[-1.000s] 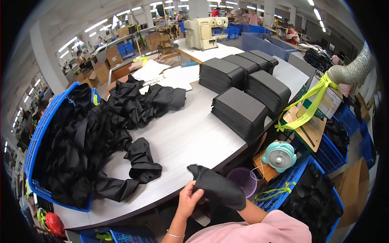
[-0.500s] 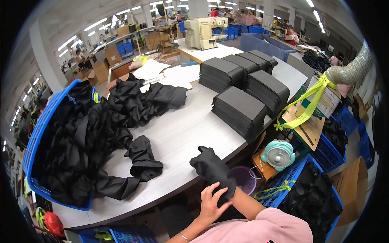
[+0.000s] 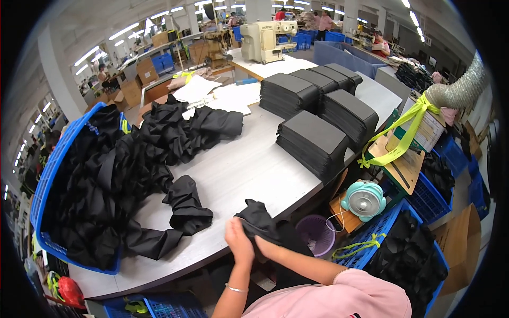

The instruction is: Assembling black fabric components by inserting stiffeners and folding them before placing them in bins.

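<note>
Head view, left hand (image 3: 240, 243): grips black cloth (image 3: 260, 220)
Right hand (image 3: 268, 248): cloth-covered, can't tell grip
Sewing machine (image 3: 259, 43): lettered, beyond grip

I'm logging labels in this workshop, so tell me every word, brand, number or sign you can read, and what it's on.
Wording and brands I won't copy; here's where they stand.
Cream sewing machine: dark lettering near its top.
Yellow-green ribbon: small dark print, too blurred to read.
Paper sheet below the silvery duct: print too small to read.
Black fabric piece being held: none visible.
</note>
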`<state>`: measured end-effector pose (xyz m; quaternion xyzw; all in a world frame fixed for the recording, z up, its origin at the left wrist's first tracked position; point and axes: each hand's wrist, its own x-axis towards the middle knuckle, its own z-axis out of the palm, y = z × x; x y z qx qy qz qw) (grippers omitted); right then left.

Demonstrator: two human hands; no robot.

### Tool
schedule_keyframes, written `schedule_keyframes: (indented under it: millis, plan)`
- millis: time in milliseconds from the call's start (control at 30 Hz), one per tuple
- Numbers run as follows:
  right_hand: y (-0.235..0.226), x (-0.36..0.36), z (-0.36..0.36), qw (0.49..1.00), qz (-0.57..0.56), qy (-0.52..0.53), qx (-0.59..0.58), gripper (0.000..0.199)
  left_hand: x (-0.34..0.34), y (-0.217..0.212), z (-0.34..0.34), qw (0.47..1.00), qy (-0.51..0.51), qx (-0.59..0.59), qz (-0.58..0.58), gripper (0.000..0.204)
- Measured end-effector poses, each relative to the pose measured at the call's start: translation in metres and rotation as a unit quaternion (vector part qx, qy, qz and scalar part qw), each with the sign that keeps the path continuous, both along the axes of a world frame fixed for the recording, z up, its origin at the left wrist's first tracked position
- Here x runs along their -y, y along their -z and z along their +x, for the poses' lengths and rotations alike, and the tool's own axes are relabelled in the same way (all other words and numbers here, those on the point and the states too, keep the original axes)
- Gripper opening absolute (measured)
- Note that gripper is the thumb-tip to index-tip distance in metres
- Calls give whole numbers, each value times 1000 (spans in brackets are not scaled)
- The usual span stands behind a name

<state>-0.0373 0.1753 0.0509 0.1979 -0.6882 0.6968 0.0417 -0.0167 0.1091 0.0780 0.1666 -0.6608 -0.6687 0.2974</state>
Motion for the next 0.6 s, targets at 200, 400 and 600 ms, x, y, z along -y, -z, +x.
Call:
schedule_keyframes:
  millis: [200, 400, 600]
  plan:
    - [-14, -16, 39, 961, 59, -191, 191, 39, 49, 44, -33, 1000, -9, 2, 3, 28]
    - [-38, -56, 95, 863, -122, -394, 290, 56, 130, 32, -54, 996, -66, -55, 34, 30]
    - [-9, -105, 55, 884, -200, -63, 418, 43, 122, -12, -24, 988, 20, -99, 114, 28]
